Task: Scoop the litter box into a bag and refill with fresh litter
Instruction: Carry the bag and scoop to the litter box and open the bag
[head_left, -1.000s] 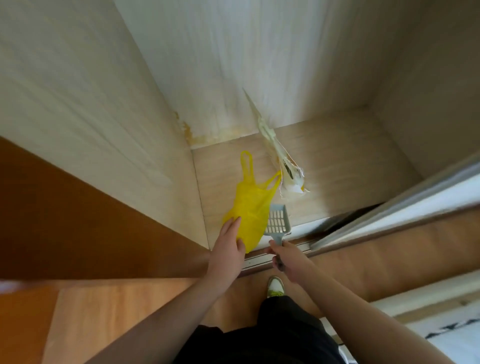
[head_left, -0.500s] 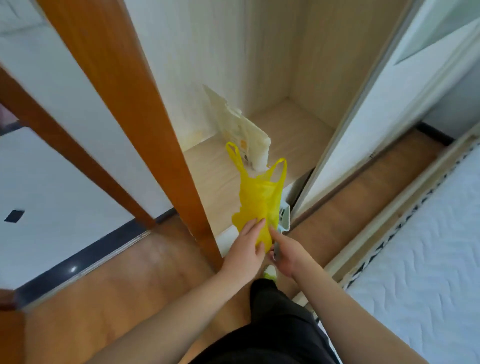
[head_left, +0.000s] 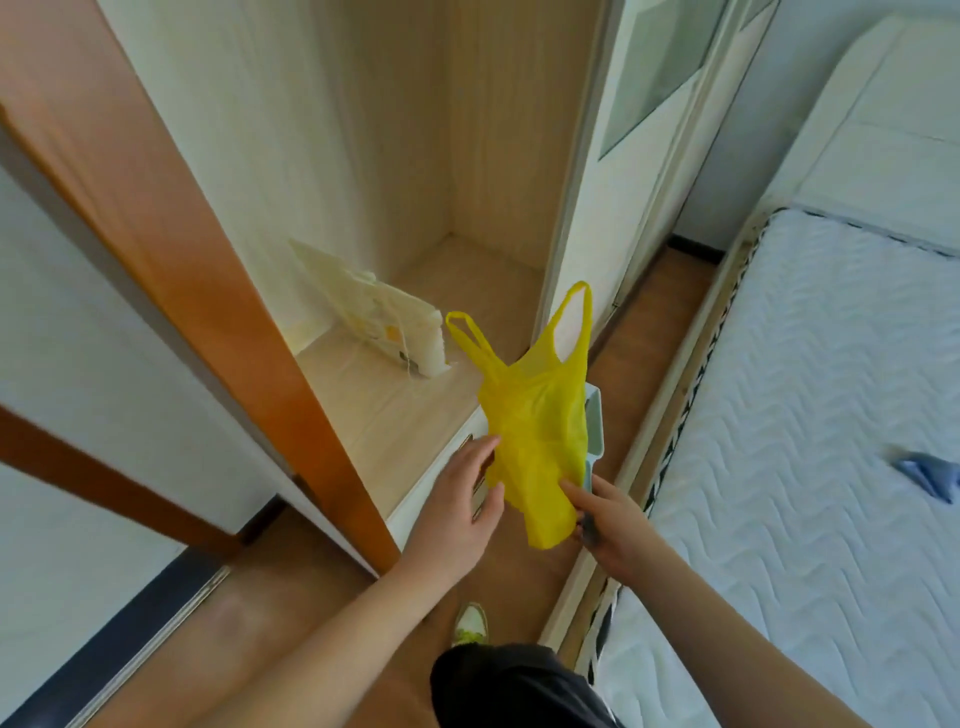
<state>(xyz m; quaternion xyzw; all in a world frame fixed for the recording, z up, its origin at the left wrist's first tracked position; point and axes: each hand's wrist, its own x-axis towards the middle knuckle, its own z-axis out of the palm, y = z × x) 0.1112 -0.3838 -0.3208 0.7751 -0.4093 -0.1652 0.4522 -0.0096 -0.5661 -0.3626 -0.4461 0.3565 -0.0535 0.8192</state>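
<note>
A yellow plastic bag (head_left: 535, 415) hangs in the air in front of me, its two handles pointing up. My left hand (head_left: 462, 499) pinches the bag's lower left side between thumb and fingers. My right hand (head_left: 608, 525) holds the handle of a pale blue-green litter scoop (head_left: 595, 431), whose slotted head shows behind the bag's right edge; its fingers also touch the bag's lower right. A cream-coloured litter sack (head_left: 374, 317) leans against the wall inside the open wardrobe. No litter box is in view.
The wardrobe floor (head_left: 395, 410) lies just beyond my hands, with an orange-brown door frame (head_left: 218, 291) at its left. A white sliding door (head_left: 613, 171) stands to the right of the opening. A bare quilted mattress (head_left: 810, 415) fills the right side, with a blue cloth (head_left: 930, 475) on it.
The view has pulled back and turned right, away from the wardrobe's inside. Both hands have lifted the bag and scoop out of the wardrobe and to the right, over the wooden floor.
</note>
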